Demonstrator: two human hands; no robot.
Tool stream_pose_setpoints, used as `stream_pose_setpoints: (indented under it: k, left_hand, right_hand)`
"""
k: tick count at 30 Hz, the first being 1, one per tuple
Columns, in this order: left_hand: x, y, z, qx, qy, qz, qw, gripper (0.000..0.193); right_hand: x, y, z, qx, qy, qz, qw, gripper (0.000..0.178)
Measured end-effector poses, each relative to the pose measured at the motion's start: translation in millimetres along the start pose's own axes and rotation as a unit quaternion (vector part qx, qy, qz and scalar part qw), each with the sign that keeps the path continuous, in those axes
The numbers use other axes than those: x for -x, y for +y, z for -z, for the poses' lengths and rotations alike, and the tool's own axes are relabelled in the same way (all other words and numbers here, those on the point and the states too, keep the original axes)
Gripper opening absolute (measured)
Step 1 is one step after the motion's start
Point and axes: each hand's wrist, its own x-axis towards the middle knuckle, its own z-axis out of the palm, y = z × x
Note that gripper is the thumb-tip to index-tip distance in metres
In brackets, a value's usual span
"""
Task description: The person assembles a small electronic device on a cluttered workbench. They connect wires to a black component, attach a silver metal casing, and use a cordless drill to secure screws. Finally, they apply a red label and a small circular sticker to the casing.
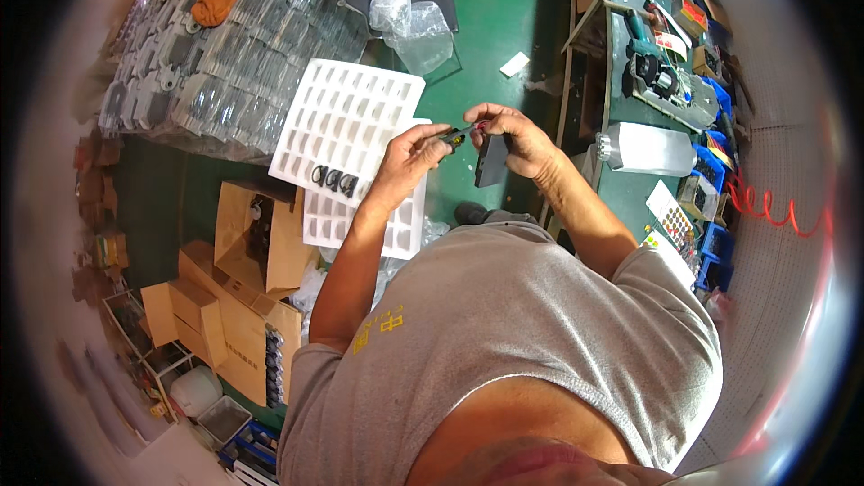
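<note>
My left hand [417,160] pinches a small black part [457,139] with a bit of yellow on it. In my right hand [524,140] is a flat dark rectangular piece [491,162], its long side hanging downward. Something small and red shows at the right fingertips, too small to name. The two hands are close together, and the held parts almost meet. Left of them lies a white moulded tray [355,94] with rows of slots; several black oval parts [334,181] sit in its lowest row. A second white tray [324,223] is partly under it.
Stacked clear plastic housings [261,54] fill the far left, with an orange cloth [217,4] on top. Open cardboard boxes [225,324] stand at the lower left. On the right, a green workbench [630,108] bears a power drill [641,31], a clear housing [652,148] and blue bins [715,243].
</note>
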Motion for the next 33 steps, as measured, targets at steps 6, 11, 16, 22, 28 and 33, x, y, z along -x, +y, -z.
stream_pose_setpoints:
  k: [6, 11, 16, 22, 28, 33]
  left_hand:
    - [16, -14, 6, 0.051, -0.037, 0.027, 0.998, 0.051]
    - [20, -40, 9, 0.101, 0.048, 0.072, 0.991, 0.032]
    - [20, -46, 2, 0.092, 0.04, 0.043, 0.994, 0.024]
    - [18, -48, -25, 0.111, -0.051, 0.038, 0.992, 0.024]
    - [-1, -32, -62, 0.016, 0.015, -0.013, 1.0, 0.021]
    - [-39, -48, -75, -0.095, 0.082, -0.007, 0.992, 0.038]
  right_hand:
    - [13, 30, -35, 0.252, -0.069, 0.065, 0.963, 0.032]
    - [28, 75, -53, 0.487, -0.104, 0.094, 0.862, 0.031]
    - [55, 90, -54, 0.579, -0.02, 0.07, 0.812, 0.03]
    - [86, 67, -42, 0.662, 0.239, 0.324, 0.632, 0.048]
    - [89, 46, -21, 0.736, 0.158, 0.261, 0.605, 0.034]
    - [83, 37, -16, 0.709, 0.179, 0.191, 0.655, 0.041]
